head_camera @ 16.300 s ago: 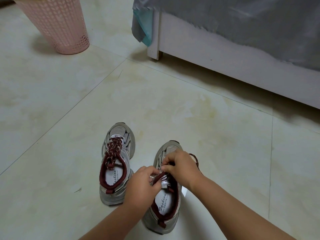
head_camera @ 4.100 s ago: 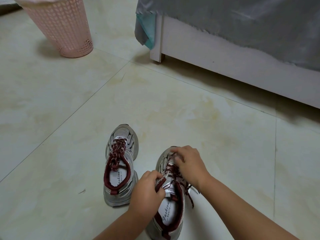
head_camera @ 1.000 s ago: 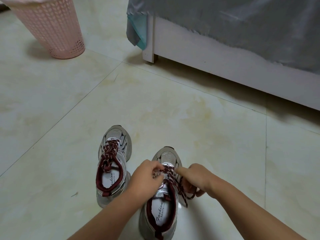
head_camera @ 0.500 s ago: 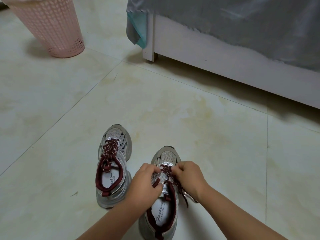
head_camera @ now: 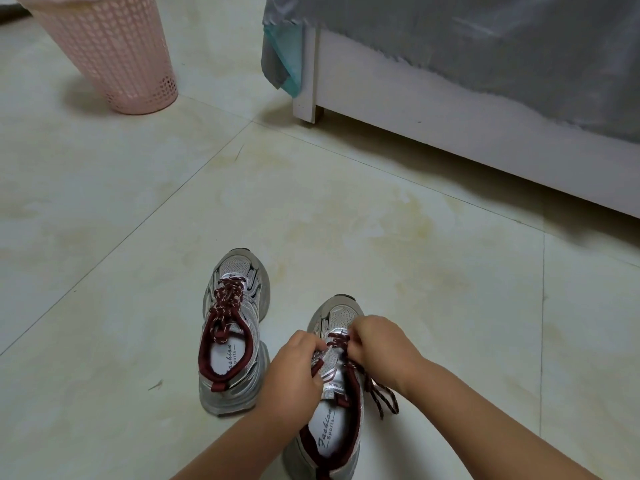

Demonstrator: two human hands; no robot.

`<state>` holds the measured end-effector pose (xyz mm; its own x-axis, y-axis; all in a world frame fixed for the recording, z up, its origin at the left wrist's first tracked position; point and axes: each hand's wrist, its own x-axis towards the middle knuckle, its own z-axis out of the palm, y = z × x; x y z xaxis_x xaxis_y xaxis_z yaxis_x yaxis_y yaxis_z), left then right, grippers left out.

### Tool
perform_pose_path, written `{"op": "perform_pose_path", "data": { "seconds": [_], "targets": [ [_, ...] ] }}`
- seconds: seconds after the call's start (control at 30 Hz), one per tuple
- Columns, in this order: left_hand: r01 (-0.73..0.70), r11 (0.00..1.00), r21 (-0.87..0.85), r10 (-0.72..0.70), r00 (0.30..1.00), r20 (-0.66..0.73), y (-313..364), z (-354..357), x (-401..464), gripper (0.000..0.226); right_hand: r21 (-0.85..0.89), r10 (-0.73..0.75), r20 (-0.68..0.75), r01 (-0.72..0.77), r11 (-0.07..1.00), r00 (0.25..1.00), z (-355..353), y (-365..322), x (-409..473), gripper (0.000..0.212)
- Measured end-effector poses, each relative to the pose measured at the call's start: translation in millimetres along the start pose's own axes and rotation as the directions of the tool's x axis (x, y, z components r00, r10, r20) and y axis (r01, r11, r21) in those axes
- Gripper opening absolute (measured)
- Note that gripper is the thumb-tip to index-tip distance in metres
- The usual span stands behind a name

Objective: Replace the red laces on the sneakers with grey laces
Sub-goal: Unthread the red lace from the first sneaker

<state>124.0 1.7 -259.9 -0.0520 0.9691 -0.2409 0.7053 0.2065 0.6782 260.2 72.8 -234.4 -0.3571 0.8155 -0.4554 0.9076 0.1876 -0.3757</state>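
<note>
Both hands, left hand (head_camera: 294, 370) and right hand (head_camera: 379, 344), pinch the red lace (head_camera: 341, 341) on the lower-centre sneaker (head_camera: 332, 427), half unthreaded; the other sneaker (head_camera: 233, 334) remains fully laced; no grey laces visible.

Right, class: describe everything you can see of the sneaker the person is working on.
The right-hand sneaker is silver-grey with a dark red collar and a white printed insole. It stands upright on the tiled floor, toe pointing away. Its red lace is partly undone, loose ends trailing at its right. The left hand and right hand pinch the lace near the toe.

Right hand (head_camera: 381, 344) has pulled red lace (head_camera: 382, 396) looser.
</note>
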Motion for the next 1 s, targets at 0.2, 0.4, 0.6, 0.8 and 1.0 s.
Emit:
{"op": "perform_pose_path", "data": {
  "seconds": [0.2, 0.4, 0.6, 0.8, 1.0],
  "targets": [
    [-0.001, 1.000, -0.022, 0.001, 1.000, -0.011, -0.4, 0.7, -2.6, 0.036, 0.004, 0.023, -0.104, -0.022, 1.000, 0.994, -0.6, 7.5, -1.5, 0.016],
    [0.006, 1.000, -0.007, -0.007, 1.000, -0.018, 1.2, 0.4, -2.4, 0.033, 0.503, 0.170, 0.111, -0.203, 0.840, 0.979, 6.5, 9.3, -9.4, 0.035],
    [0.001, 1.000, -0.031, 0.000, 1.000, 0.013, 1.8, -0.6, -3.7, 0.036, -0.245, -0.076, -0.122, 0.044, 0.969, 0.990, -4.2, 7.4, -3.8, 0.018],
    [0.013, 0.998, -0.058, -0.013, 1.000, -0.005, -3.5, -0.9, -4.6, 0.033, 0.264, 0.222, 0.070, -0.233, 0.936, 0.972, 9.6, 10.6, -9.8, 0.021],
    [0.016, 0.998, -0.064, -0.015, 1.000, 0.020, -3.5, -0.7, -5.7, 0.033, -0.089, 0.109, -0.125, -0.121, 0.989, 0.986, -1.3, 19.0, -8.4, 0.012]
  ]
}}
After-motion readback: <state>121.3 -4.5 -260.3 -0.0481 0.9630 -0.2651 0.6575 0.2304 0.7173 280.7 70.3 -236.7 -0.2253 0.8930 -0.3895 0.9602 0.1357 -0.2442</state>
